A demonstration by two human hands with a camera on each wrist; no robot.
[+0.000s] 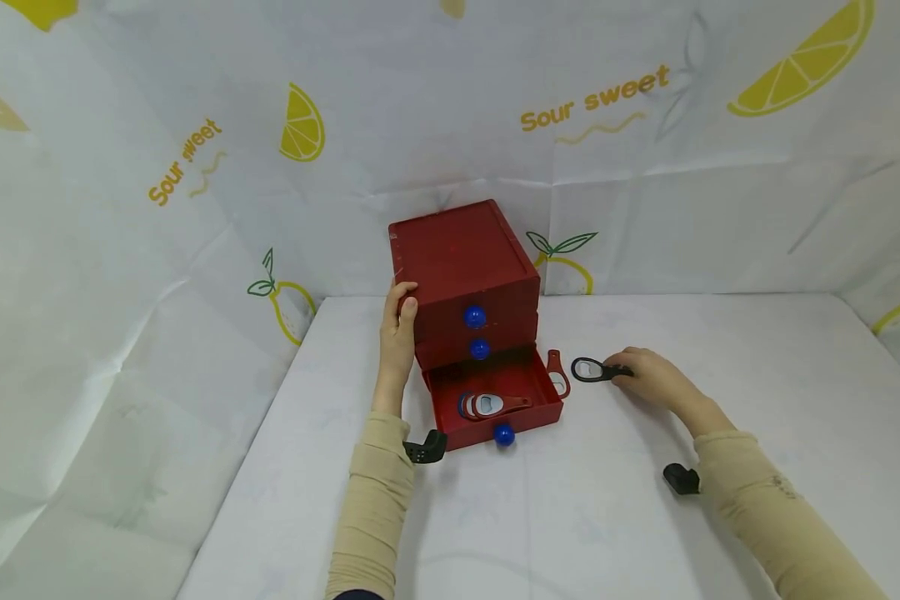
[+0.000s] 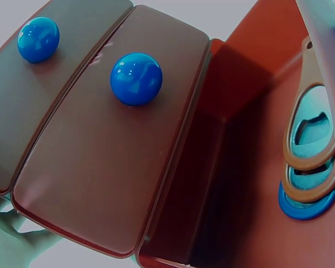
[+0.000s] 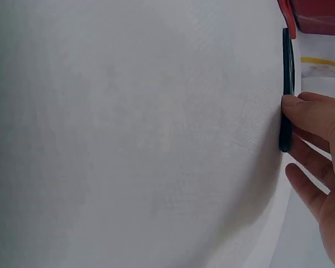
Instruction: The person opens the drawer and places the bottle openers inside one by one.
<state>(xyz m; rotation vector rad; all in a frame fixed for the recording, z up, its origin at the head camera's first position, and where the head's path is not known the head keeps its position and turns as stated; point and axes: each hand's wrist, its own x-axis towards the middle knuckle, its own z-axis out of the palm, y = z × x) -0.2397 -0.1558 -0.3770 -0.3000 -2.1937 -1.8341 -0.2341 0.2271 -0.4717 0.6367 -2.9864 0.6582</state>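
Observation:
My left hand (image 1: pixel 397 333) rests against the left side of a red drawer cabinet (image 1: pixel 457 250), its fingers near the upper front corner. The cabinet's bottom drawer (image 1: pixel 547 412) is pulled out. Inside it, two red bottle openers (image 2: pixel 310 134) overlap a blue bottle opener (image 2: pixel 307 211). My right hand (image 1: pixel 656 379) pinches the handle of a black bottle opener (image 1: pixel 587 370) between thumb and fingers, low over the white table; the ring end points left toward the drawer. A red bottle opener (image 1: pixel 556 371) lies just outside the drawer's right wall.
Blue round knobs (image 1: pixel 475 317) stick out from the drawer fronts, and the two upper drawers are closed. White cloth (image 1: pixel 720 217) printed with lemons hangs behind and left of the table (image 1: pixel 607 517). Black wrist devices (image 1: pixel 427 447) sit at both sleeves.

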